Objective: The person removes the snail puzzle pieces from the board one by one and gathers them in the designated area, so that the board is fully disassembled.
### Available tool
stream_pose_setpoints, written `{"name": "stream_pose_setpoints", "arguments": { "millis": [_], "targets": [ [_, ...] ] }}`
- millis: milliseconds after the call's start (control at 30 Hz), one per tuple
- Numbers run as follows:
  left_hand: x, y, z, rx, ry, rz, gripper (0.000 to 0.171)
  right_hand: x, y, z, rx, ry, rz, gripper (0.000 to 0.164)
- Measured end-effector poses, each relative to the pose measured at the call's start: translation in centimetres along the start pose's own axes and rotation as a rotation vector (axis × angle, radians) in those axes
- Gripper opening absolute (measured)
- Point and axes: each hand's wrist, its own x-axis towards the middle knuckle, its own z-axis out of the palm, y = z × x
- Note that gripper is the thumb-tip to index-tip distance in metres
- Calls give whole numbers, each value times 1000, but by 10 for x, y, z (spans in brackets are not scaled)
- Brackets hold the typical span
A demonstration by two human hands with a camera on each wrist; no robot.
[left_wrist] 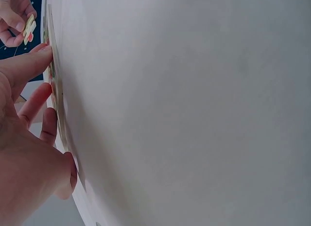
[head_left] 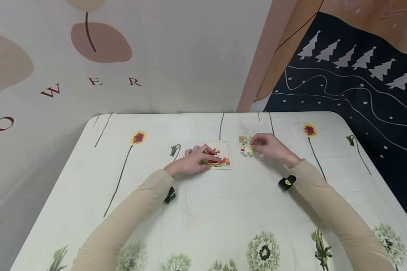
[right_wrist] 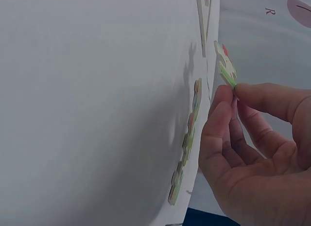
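A small puzzle board (head_left: 230,152) with a pale rim and a colourful picture lies on the table. My left hand (head_left: 196,160) rests on it with fingers extended, covering much of the picture. In the left wrist view, the fingertips touch the thin board (left_wrist: 58,85). To the right of the board, my right hand (head_left: 271,146) pinches a puzzle piece (right_wrist: 225,63) between thumb and fingertips. This piece is green, white and red and hangs above the table. Several green puzzle pieces (right_wrist: 188,138) lie on the table beneath that hand.
A white cloth with printed flowers covers the table (head_left: 203,214). Behind it hangs a pale cloth (head_left: 183,67) with printed letters, and a dark cloth (head_left: 335,82) with white trees at the right. Each wrist wears a small black device (head_left: 286,182).
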Motion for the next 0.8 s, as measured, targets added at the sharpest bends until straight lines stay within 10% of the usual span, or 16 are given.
{"name": "stream_pose_setpoints", "arguments": {
  "millis": [800],
  "targets": [
    [0, -3, 1, 1, 9, 17, 39, -19, 18, -27, -58, 29, 88, 17]
  ]
}}
